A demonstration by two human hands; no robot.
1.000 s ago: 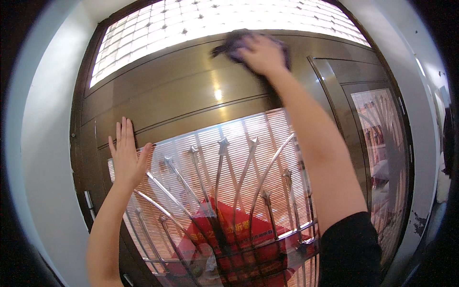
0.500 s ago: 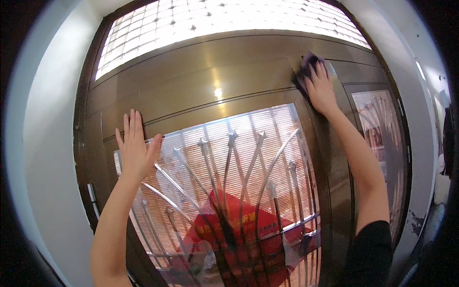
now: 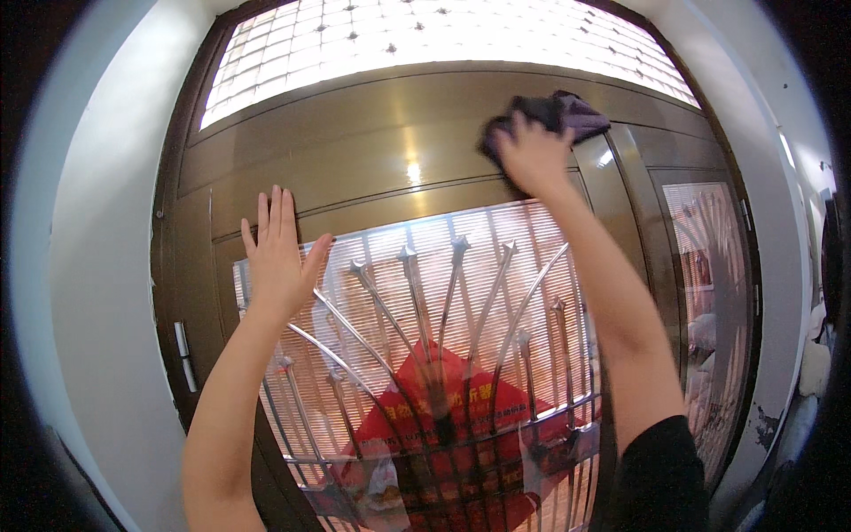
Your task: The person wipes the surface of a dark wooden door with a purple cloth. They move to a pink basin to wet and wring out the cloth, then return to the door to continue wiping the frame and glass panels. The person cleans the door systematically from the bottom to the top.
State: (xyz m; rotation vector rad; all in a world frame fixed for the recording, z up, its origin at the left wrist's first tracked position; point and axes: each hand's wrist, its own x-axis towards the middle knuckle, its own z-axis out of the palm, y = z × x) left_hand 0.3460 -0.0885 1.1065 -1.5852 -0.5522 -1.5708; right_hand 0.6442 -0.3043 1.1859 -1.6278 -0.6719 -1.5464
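A dark purple cloth [image 3: 581, 117] lies bunched against the upper part of a brown metal door [image 3: 346, 146]. Over it is my right hand [image 3: 532, 158], pressing it to the panel with slightly blurred fingers. My left hand [image 3: 282, 253] rests flat on the door at the upper left corner of its window, fingers spread and nothing in them. Below and between my arms is the ribbed window pane [image 3: 567, 372], fronted by curved silver metal bars [image 3: 505, 328]. A red diamond-shaped sheet [image 3: 443, 377] with yellow lettering shows through the lower pane.
A bright window with a grid [image 3: 443, 34] spans the top of the doorway. To the right is a narrower side panel with its own glass [image 3: 709, 257]. White walls [image 3: 97, 248] flank the frame. A silver hinge [image 3: 184, 355] sits at the left edge.
My right hand has swept the cloth leftward across the upper panel, and part of the cloth trails on its right. My left hand stays flat in the same corner. The view has shifted slightly.
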